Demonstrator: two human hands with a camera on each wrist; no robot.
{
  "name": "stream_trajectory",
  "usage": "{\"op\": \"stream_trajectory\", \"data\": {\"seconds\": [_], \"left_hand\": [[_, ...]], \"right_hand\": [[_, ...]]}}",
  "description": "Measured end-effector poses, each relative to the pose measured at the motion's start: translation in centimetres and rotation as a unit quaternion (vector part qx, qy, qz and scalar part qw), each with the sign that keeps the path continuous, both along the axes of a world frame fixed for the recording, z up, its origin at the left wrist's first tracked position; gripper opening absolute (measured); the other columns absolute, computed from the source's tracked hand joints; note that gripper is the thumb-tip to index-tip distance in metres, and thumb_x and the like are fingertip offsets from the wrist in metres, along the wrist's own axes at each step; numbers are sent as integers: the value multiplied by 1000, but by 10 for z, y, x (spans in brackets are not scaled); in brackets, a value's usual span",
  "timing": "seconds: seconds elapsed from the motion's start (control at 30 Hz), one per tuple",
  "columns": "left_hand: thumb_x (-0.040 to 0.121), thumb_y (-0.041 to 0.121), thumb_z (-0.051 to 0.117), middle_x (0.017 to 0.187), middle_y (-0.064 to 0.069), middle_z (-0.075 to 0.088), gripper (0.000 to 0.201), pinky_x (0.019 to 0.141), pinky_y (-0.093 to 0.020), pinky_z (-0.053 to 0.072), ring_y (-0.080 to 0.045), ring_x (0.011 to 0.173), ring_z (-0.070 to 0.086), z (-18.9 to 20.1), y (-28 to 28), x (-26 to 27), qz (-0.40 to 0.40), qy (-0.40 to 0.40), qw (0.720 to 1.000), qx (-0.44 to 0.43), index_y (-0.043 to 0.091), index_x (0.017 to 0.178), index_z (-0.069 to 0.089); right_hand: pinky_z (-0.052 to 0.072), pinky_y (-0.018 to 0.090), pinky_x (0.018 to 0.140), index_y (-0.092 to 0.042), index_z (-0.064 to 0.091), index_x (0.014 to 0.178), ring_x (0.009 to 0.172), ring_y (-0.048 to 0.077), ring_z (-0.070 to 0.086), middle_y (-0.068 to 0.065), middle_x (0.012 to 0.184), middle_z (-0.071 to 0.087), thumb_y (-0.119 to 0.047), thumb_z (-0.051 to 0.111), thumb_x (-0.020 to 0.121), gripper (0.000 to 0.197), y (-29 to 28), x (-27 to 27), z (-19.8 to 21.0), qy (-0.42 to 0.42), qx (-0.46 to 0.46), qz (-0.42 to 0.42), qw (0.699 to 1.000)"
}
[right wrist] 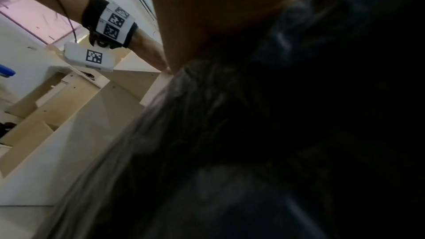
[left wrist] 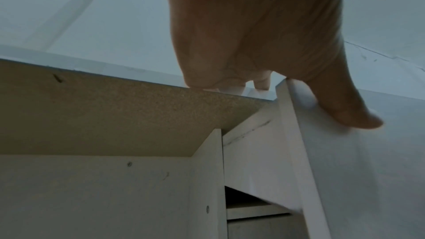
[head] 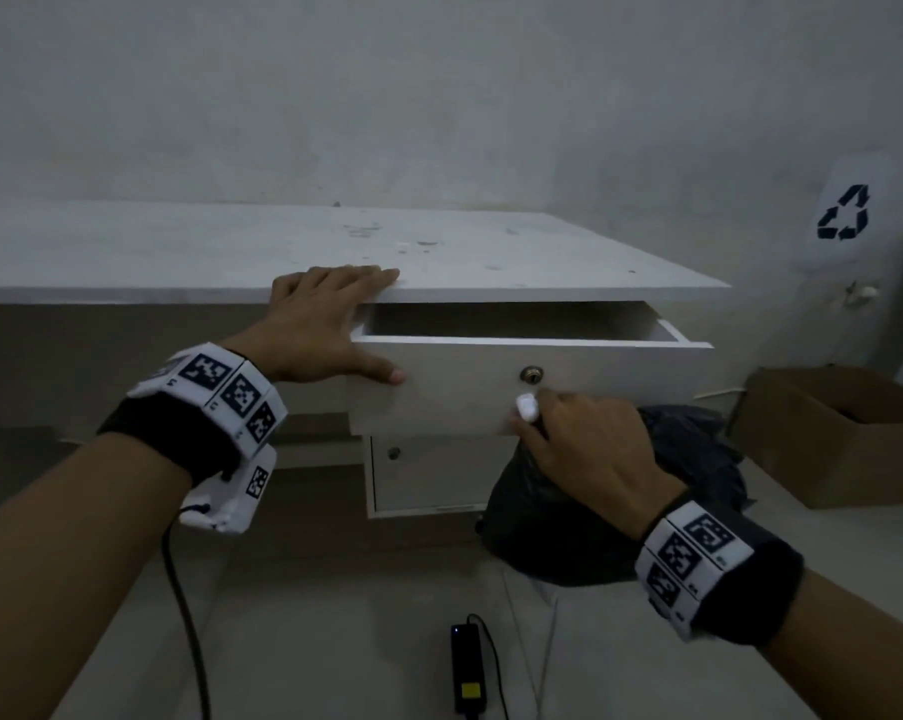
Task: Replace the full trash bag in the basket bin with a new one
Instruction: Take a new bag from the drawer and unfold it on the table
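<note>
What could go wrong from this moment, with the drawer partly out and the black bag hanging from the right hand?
1. The left hand lies across the desk edge with its thumb on the drawer front; if the drawer slides in, the fingers could be pinched in the gap.
2. The right hand grips the black trash bag by its neck right beside the drawer front; the bag may snag or slip.
3. A black adapter and its cable lie on the floor below, a possible trip hazard.

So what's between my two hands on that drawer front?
In the head view, only bare white drawer front lies between the left hand, thumb on the panel, and the right hand gripping the black trash bag; the keyhole sits just above.
</note>
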State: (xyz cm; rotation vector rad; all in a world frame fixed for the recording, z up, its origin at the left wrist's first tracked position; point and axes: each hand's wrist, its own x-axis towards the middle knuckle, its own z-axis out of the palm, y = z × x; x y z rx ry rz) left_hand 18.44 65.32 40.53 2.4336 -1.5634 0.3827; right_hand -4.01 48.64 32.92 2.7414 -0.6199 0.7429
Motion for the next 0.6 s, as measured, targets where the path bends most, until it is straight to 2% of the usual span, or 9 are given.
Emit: {"op": "stream_trajectory", "data": {"seconds": [0.07,0.17,0.27,0.33,0.4,0.47,0.53,0.6], "left_hand": [[49,88,34,156,6,20,113,111,-39,12,-17,141,17,-1,0,1,-3,11,1000,-20,38,148,16],[52,83,34,154,7,27,105,108,-37,13,-16,138,23,-3,-1,2,-9,21,998,-54,38,146,24],[56,78,40,152,7,30,100,107,-35,14,-17,137,25,-5,-3,-1,-6,16,998,-66,35,146,27],[58,77,42,152,6,30,98,106,-34,14,-17,136,25,-7,-3,0,-3,7,998,-69,36,146,27],[54,82,35,151,6,30,102,106,-35,15,-18,135,25,-10,-5,0,1,-7,998,-70,37,146,26],[52,83,32,151,5,31,104,106,-36,15,-19,135,25,-12,-7,1,8,-17,997,-71,37,146,26],[52,83,31,150,4,31,105,107,-37,15,-19,135,25,-13,-7,-1,9,-26,997,-75,36,145,26],[52,83,31,151,3,31,105,107,-37,14,-20,135,25,-14,-7,-2,8,-28,996,-79,36,145,27]], "right_hand": [[37,27,52,-20,49,76,54,22,58,3,72,65,-49,46,95,34,-6,5,4,-39,3,15,999],[28,26,46,-20,42,69,43,27,53,6,62,60,-43,46,93,34,-15,18,10,-86,-29,0,996],[29,29,53,-13,52,84,56,32,59,10,79,63,-39,42,97,30,-23,36,5,-87,1,-38,995],[28,29,53,-12,51,89,53,28,51,9,82,61,-37,42,98,28,-24,38,-1,-93,11,-45,995],[27,28,52,-11,52,92,50,21,39,9,83,59,-36,42,98,28,-22,35,-5,-86,9,-40,995],[28,28,52,-10,53,97,52,18,37,9,87,59,-36,40,99,29,-22,32,-9,-65,17,-35,997],[29,28,54,-10,53,103,55,21,43,10,92,60,-37,37,100,32,-25,36,-6,-53,17,-47,997],[33,31,58,-9,54,110,69,30,59,13,102,61,-36,34,100,35,-33,48,2,-43,20,-70,996]]}}
